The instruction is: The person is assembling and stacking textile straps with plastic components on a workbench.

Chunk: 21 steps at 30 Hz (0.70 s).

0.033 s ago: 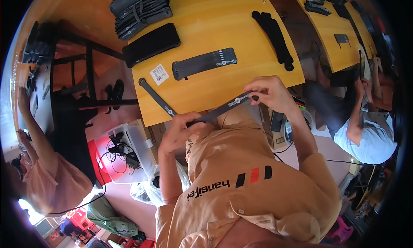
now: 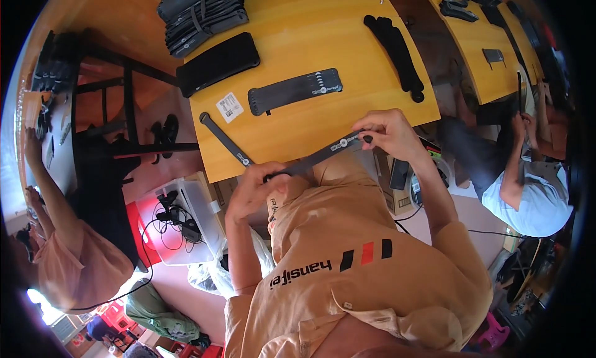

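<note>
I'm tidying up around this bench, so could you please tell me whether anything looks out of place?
One grey strap lies aslant near the left hand, apart from the flat grey bundle on the table; black cables sit in a loose tangle at the clear bin. I see no spill or damage.

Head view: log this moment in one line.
left hand: grips dark strap; right hand: pinches strap's end; strap: spans between hands; yellow table: bears white label

Yellow table (image 2: 304, 41) right across the top centre, a second table (image 2: 472, 54) angling away on the right! Over left, a black frame (image 2: 128, 103) stands tall; pinkish floor (image 2: 208, 305) spreads below, red stools (image 2: 115, 314) crowd the lower left, and white light (image 2: 38, 301) blazes beside them!
</note>
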Motion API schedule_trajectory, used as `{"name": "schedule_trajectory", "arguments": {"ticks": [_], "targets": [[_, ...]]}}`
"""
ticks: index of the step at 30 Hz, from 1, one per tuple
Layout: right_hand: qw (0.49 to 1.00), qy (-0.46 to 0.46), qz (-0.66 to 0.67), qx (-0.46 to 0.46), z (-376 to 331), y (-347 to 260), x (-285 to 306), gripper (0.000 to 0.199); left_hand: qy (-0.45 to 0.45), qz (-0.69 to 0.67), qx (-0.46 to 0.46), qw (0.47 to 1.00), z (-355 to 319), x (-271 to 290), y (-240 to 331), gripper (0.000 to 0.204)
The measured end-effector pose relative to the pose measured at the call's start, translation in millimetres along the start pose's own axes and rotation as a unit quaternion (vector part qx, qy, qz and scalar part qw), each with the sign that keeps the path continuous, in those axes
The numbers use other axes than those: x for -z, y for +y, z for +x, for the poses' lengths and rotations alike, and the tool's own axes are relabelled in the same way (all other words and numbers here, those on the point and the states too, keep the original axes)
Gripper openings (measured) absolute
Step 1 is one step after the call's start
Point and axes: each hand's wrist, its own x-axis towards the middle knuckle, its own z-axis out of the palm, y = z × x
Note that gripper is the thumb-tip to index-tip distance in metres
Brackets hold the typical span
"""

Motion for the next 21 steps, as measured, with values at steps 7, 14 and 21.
{"name": "schedule_trajectory", "arguments": {"ticks": [7,14,21], "targets": [[0.991,0.083,0.088,-0.052,41.7,32.9,-12.6,0.01,0.261,-0.085,-0.016,0.962,35.1,14.9,-24.0,0.015],[0.974,0.196,0.068,0.096,84.4,59.3,-18.6,0.008,0.398,-0.039,-0.083,0.913,79.8,16.5,-26.6,0.012],[0.968,0.242,0.032,0.058,98.0,59.8,-22.0,0.01,0.466,0.012,-0.066,0.882,95.0,19.1,-40.7,0.013]]}}
